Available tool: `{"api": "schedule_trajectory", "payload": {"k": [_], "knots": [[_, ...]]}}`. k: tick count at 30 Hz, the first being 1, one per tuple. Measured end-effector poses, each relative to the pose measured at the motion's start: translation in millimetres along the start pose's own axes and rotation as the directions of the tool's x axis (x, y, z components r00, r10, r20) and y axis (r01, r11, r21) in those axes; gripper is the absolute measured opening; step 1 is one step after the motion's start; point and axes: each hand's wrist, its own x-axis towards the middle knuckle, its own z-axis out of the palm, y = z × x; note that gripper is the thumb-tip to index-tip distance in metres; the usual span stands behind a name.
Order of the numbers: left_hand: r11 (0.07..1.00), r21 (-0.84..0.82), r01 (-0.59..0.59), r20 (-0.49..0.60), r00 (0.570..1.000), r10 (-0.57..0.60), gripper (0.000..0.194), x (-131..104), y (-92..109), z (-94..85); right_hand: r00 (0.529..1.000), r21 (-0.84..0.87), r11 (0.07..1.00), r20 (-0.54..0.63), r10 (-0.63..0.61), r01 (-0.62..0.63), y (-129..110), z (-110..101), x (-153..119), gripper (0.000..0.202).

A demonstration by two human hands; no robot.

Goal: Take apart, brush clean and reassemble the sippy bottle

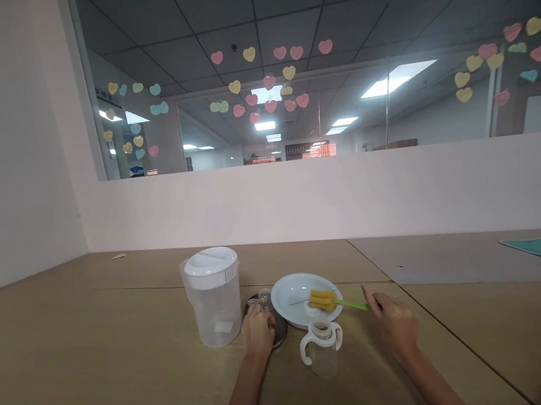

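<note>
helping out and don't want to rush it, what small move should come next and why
I'd probably bring the left hand to steady the bottle: the right hand holds the brush with its sponge over the bowl, while the bottle stands nearby with neither hand on it.

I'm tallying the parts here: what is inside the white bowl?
A small white part and a thin rod-like piece show inside the white bowl. The yellow sponge is in or just above it; whatever lies beneath the sponge is hidden.
</note>
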Motion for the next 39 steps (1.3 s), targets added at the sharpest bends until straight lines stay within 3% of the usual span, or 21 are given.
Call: {"api": "schedule_trajectory", "payload": {"k": [3, 8, 15, 24, 32, 39], "knots": [[0.999, 0.02, -0.032, 0.036, 0.999, 0.031, 0.026, -1, 0, -0.1, 0.99, 0.001, 0.99, -0.009, -0.14, 0.14, 2, 2, -2, 0.045], [0.998, 0.045, -0.043, 0.046, 0.998, 0.041, 0.026, -3, 2, 2.3, 0.986, 0.012, 0.986, -0.02, -0.167, 0.167, -1, 3, -1, 0.045], [0.995, 0.068, -0.067, 0.042, 0.997, 0.065, 0.033, -2, 1, 3.2, 0.939, 0.267, 0.924, 0.136, -0.316, 0.272, -7, 8, -4, 0.047], [0.994, 0.097, -0.046, 0.053, 0.998, 0.041, 0.033, 1, 0, -0.5, 0.962, 0.247, 0.936, 0.05, -0.269, 0.249, 1, 5, 0, 0.045], [0.996, 0.075, -0.038, 0.017, 0.999, 0.037, 0.032, -1, -1, -1.1, 0.927, 0.239, 0.915, 0.107, -0.359, 0.326, -6, 9, -5, 0.048], [0.997, 0.082, -0.012, -0.02, 1.0, 0.014, 0.03, 0, -2, -0.6, 0.931, 0.321, 0.909, 0.159, -0.329, 0.266, -8, 9, -5, 0.046]]}}
